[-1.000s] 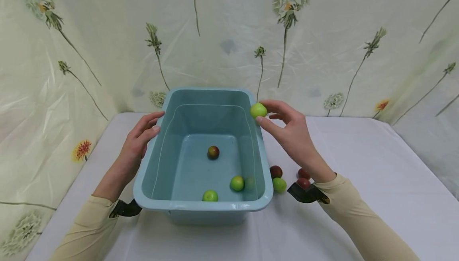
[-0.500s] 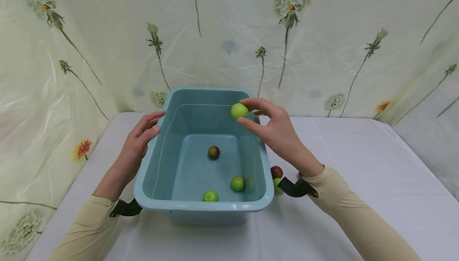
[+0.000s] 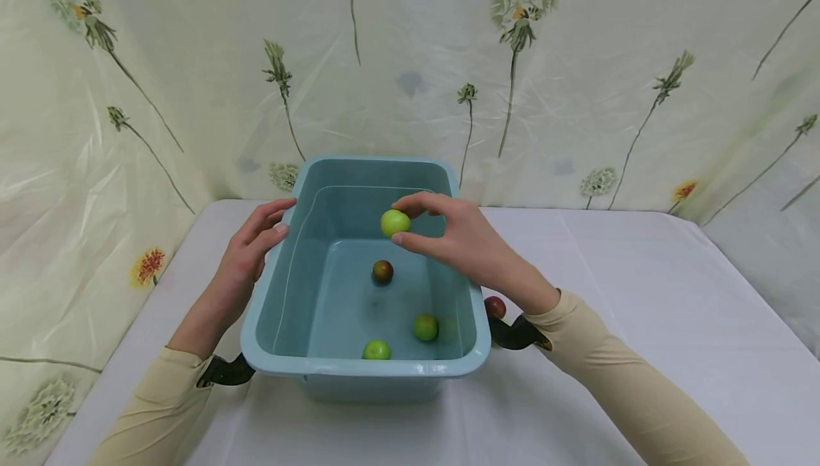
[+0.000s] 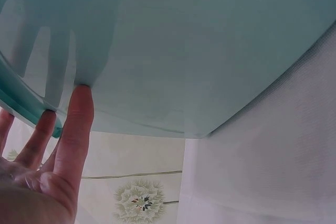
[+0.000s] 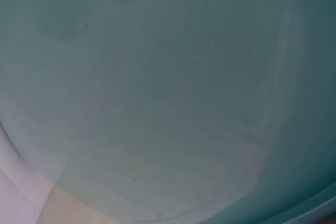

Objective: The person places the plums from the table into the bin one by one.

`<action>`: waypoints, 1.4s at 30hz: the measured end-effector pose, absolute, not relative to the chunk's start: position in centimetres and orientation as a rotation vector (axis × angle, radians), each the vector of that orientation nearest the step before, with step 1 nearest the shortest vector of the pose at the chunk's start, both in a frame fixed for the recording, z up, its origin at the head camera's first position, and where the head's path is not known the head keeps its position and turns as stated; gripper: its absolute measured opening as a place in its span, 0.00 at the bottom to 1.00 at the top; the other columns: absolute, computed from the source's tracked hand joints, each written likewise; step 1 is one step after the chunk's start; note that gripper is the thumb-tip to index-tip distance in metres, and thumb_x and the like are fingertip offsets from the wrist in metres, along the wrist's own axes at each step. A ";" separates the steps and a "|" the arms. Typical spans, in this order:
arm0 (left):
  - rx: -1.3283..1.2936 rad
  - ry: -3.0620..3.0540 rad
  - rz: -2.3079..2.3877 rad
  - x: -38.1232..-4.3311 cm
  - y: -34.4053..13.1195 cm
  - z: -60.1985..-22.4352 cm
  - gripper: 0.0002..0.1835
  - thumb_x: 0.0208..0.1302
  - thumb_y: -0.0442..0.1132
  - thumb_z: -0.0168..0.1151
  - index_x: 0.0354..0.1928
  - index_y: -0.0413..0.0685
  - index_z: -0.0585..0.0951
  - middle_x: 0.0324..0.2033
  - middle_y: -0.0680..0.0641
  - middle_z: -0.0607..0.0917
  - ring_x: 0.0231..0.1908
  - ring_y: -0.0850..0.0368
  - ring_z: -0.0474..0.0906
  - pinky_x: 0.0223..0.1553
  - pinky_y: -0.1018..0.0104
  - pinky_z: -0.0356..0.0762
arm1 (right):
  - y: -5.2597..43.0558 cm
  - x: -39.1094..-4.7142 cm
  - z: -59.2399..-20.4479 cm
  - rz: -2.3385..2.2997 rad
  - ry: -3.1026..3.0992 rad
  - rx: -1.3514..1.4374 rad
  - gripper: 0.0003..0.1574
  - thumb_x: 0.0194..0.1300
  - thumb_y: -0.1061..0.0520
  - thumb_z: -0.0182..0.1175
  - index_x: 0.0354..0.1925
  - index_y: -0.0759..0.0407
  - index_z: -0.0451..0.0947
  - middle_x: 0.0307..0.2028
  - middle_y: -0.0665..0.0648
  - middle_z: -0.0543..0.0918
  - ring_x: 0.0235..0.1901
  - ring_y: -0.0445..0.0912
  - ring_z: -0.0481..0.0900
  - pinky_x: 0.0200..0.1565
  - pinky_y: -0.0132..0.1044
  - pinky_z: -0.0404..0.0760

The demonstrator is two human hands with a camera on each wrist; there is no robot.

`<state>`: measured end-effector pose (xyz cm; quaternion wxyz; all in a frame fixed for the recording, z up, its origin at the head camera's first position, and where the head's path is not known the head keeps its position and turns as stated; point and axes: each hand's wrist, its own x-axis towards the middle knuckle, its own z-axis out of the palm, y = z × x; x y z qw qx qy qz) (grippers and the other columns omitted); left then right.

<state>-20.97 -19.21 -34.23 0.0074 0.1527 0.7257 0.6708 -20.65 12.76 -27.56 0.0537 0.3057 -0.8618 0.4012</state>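
Note:
A light blue plastic tub [image 3: 365, 366] stands on the table. My right hand [image 3: 464, 238] is over the inside of the tub and pinches a green plum [image 3: 395, 223] between thumb and fingertips. Below it on the tub floor lie a dark red plum [image 3: 382, 272] and two green plums, one near the right wall [image 3: 426, 327] and one by the near wall [image 3: 376, 350]. My left hand [image 3: 246, 252] touches the tub's left side near the rim. In the left wrist view its fingers [image 4: 76, 129] are straight against the outer wall. The right wrist view shows only blurred tub wall, not the held plum.
Outside the tub on the right, a red plum [image 3: 495, 307] lies on the white tablecloth [image 3: 640, 295], partly beside the right wrist's black strap [image 3: 515, 333]. A flower-patterned sheet [image 3: 410, 82] hangs behind and at the left.
My right hand has carried the green plum leftward from the tub's right rim to over its middle, then lower. The right forearm now hides several plums outside. My left hand stays put.

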 end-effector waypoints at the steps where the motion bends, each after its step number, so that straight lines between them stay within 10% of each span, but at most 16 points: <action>1: 0.480 2.268 2.099 -21.0 -19.2 -34.2 0.24 0.76 0.50 0.47 0.71 0.60 0.66 0.68 0.47 0.65 0.62 0.51 0.65 0.59 0.49 0.59 | 12.7 -20.6 -27.5 1.211 -2.640 0.927 0.23 0.64 0.43 0.66 0.56 0.45 0.79 0.47 0.42 0.80 0.50 0.38 0.75 0.54 0.45 0.71; 18: 0.482 2.268 2.102 -21.0 -19.2 -34.1 0.24 0.76 0.50 0.47 0.71 0.60 0.67 0.68 0.47 0.66 0.59 0.51 0.68 0.50 0.62 0.74 | 12.4 -20.8 -27.3 0.897 -2.855 0.921 0.21 0.62 0.45 0.68 0.52 0.48 0.81 0.42 0.43 0.83 0.46 0.38 0.77 0.47 0.42 0.76; 42: 0.472 2.281 2.097 -20.9 -19.2 -34.2 0.24 0.76 0.51 0.47 0.71 0.60 0.66 0.67 0.47 0.66 0.60 0.51 0.67 0.53 0.57 0.70 | 13.1 -19.7 -27.9 1.187 -2.650 0.832 0.21 0.65 0.47 0.66 0.55 0.49 0.80 0.49 0.42 0.82 0.52 0.38 0.76 0.54 0.45 0.74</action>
